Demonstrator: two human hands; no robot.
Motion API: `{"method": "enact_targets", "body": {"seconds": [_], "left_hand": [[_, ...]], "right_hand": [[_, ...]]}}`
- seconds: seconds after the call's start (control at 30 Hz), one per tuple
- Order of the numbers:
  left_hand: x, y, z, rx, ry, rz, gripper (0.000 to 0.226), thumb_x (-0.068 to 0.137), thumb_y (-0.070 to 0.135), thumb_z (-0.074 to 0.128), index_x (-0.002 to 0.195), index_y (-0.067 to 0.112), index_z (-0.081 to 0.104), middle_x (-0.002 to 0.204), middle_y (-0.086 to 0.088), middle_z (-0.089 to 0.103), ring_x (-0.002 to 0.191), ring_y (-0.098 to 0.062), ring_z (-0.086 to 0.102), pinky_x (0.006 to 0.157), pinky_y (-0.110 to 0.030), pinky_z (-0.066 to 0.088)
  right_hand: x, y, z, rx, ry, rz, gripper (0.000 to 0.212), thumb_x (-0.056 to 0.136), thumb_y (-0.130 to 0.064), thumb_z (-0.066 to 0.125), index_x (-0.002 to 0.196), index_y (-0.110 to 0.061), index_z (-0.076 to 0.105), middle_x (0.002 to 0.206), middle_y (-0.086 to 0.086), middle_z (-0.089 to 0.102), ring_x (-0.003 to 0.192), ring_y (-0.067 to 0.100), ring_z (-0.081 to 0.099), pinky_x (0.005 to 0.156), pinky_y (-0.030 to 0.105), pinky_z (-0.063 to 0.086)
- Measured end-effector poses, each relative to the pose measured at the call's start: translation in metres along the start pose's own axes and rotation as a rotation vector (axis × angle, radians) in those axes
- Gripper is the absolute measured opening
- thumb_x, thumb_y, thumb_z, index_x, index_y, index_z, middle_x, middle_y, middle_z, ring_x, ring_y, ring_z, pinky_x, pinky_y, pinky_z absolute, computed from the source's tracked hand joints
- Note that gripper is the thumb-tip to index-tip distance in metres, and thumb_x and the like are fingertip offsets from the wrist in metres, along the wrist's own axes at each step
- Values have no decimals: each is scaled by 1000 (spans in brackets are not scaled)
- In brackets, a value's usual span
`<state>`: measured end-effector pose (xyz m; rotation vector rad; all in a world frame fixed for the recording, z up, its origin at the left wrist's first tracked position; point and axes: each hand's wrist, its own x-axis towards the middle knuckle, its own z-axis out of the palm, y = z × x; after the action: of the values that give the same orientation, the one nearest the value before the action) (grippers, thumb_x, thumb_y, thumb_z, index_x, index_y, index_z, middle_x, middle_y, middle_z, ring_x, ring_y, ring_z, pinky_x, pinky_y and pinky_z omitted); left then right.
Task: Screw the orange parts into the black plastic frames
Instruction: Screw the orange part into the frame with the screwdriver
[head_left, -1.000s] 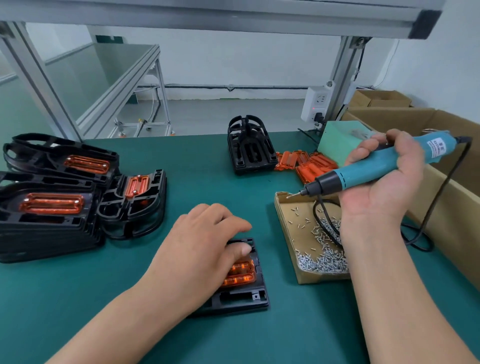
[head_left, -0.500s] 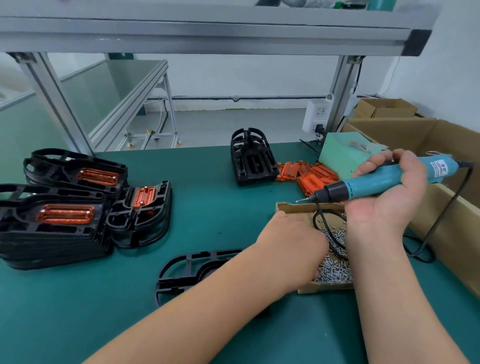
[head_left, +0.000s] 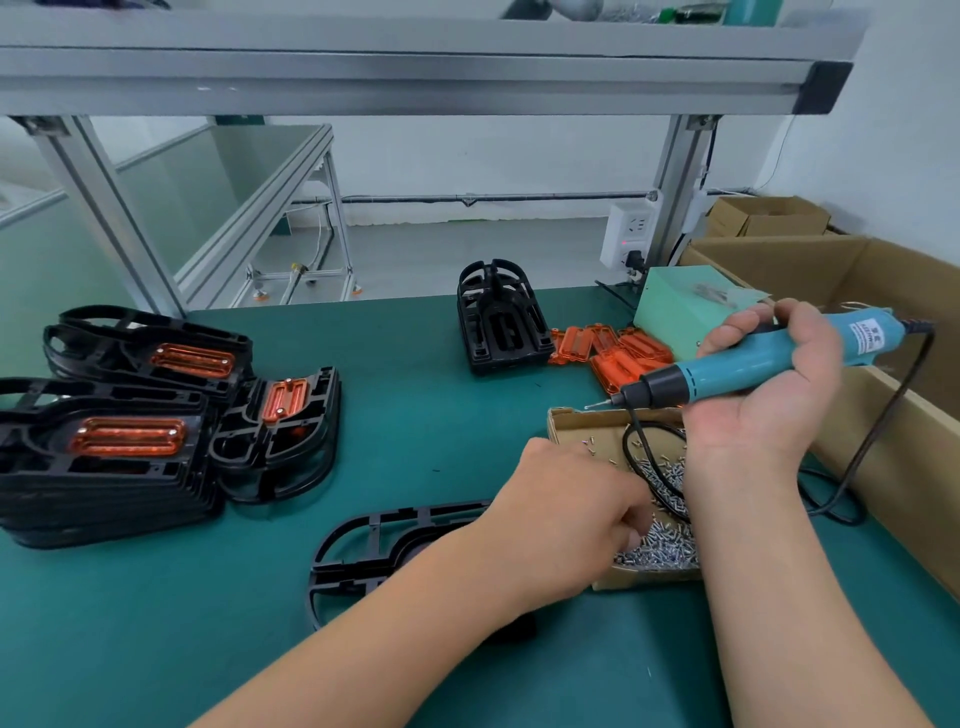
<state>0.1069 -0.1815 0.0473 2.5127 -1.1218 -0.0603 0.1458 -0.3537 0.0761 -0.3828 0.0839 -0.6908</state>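
A black plastic frame (head_left: 374, 540) lies flat on the green mat in front of me, its right part hidden under my left forearm. My left hand (head_left: 566, 514) reaches into the cardboard screw tray (head_left: 569, 423), fingertips curled down among the small silver screws (head_left: 660, 545); whether it holds one is hidden. My right hand (head_left: 769, 395) grips a teal electric screwdriver (head_left: 748, 361) above the tray, bit pointing left. Loose orange parts (head_left: 608, 351) lie at the back beside an upright stack of empty black frames (head_left: 498, 322).
Stacks of black frames fitted with orange parts (head_left: 130, 436) fill the left side of the mat. A pale green box (head_left: 680, 306) and large cardboard cartons (head_left: 883, 322) stand on the right. The screwdriver cord (head_left: 872, 441) loops over the tray. Aluminium posts rise at the back.
My left hand left the frame on the mat and moved right into the screw tray, then dug further into the screws. The screwdriver hand stayed raised nearly in place.
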Motion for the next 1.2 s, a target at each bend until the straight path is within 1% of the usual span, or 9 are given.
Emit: {"method": "enact_targets", "body": {"seconds": [0.23, 0.37, 0.43, 0.57, 0.67, 0.73, 0.83, 1.03, 1.2], "left_hand": [[-6, -4, 4, -253, 75, -82, 8, 95, 24, 68, 99, 28, 75, 80, 17, 64, 101, -8, 49, 105, -42, 37], [-13, -4, -5, -593, 125, -206, 10, 97, 24, 65, 93, 32, 71, 79, 17, 65, 80, -5, 57, 80, -32, 50], [-21, -8, -15, -847, 179, -258, 12, 96, 22, 68, 91, 33, 72, 82, 14, 68, 79, -7, 61, 81, -30, 55], [-48, -27, -37, -1784, 128, -307, 4, 94, 14, 69, 95, 16, 73, 92, -7, 65, 90, -21, 63, 79, -33, 60], [-71, -44, -46, -2118, 113, -403, 6, 92, 9, 69, 98, 9, 67, 96, -10, 62, 93, -24, 66, 69, -28, 59], [-84, -52, -47, -2160, 105, -480, 7, 94, 5, 65, 100, 7, 62, 99, -12, 61, 87, -22, 63, 58, -24, 54], [-99, -57, -44, -2120, 74, -532, 5, 94, 0, 63, 96, 5, 64, 99, -13, 60, 75, -16, 52, 50, -20, 41], [-111, -57, -38, -1866, 44, -495, 13, 91, 5, 71, 104, 4, 70, 93, -12, 61, 65, -11, 46, 47, -17, 34], [-111, -55, -38, -1768, 76, -454, 15, 89, 6, 72, 104, 3, 75, 89, -10, 62, 65, -11, 46, 49, -17, 33]], "right_hand": [[-1, 1, -1, 1, -11, -7, 15, 97, -8, 66, 108, -10, 56, 84, 3, 62, 69, 15, 61, 63, 26, 53], [2, 2, -1, 8, 16, 7, 18, 95, -9, 68, 110, -10, 58, 86, 4, 64, 69, 15, 63, 63, 26, 54], [3, 3, -2, 15, 32, 6, 20, 95, -9, 69, 111, -9, 58, 86, 4, 64, 69, 15, 64, 63, 26, 54], [-2, 5, -1, 23, 21, 16, 12, 96, -9, 68, 105, -10, 60, 83, 4, 66, 68, 16, 65, 62, 25, 55], [-12, 12, 2, 5, -18, 38, 16, 96, -10, 69, 109, -10, 59, 85, 4, 66, 70, 16, 65, 64, 26, 55], [-19, 18, 5, -23, -53, 66, 18, 96, -12, 69, 112, -10, 59, 86, 4, 65, 71, 15, 64, 65, 26, 55], [-33, 25, 11, -67, -126, 117, 7, 100, -14, 63, 106, -11, 61, 87, 3, 64, 71, 13, 62, 65, 25, 54], [-62, 35, 20, -130, -236, 184, 11, 105, -18, 54, 100, -13, 62, 88, 2, 60, 69, 11, 58, 63, 22, 51], [-73, 37, 24, -157, -267, 212, 14, 106, -21, 51, 100, -15, 62, 87, -1, 59, 69, 9, 56, 64, 19, 50]]}}
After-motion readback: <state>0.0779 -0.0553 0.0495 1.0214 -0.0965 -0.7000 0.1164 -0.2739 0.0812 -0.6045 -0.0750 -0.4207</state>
